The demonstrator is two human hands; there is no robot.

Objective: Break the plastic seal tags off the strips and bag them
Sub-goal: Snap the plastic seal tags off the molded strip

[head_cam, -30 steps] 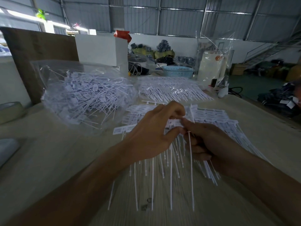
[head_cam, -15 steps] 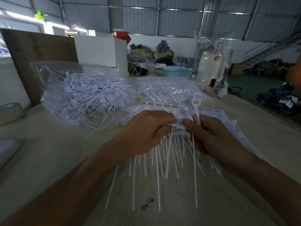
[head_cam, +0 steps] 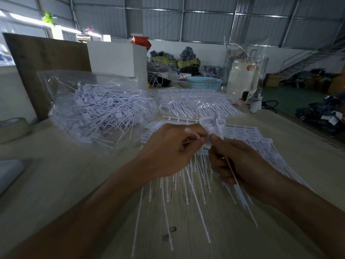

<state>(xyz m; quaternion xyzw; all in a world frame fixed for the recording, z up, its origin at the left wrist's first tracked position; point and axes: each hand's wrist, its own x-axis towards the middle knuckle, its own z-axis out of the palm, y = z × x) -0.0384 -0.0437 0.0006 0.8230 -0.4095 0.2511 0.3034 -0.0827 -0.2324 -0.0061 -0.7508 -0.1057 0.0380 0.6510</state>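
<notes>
My left hand [head_cam: 168, 148] and right hand [head_cam: 240, 161] meet above the desk [head_cam: 291, 146], fingertips almost touching. The grip of each hand is closed: the left pinches the head end of a strip of seal tags [head_cam: 203, 144], and the right pinches the same strip just beside it, with several detached tags [head_cam: 212, 124] bunched upright above the right thumb. One thin tail [head_cam: 231, 171] crosses the right palm. The remaining tails [head_cam: 186, 195] of the strip hang down toward me over the desk.

All positions below are given relative to my hands.

- Directly behind them: a flat stack of unbroken strips [head_cam: 248, 135] lies on the desk, fanning out to the right.
- Farther behind: more strips inside clear wrapping [head_cam: 201, 105].
- Behind and to the left: a clear plastic bag [head_cam: 97, 109] lies on the desk, filled with loose tags.
- Far left: a roll of tape [head_cam: 13, 128] at the desk edge.
- Far behind: a blue basket [head_cam: 204, 83] and a white box [head_cam: 113, 57].
</notes>
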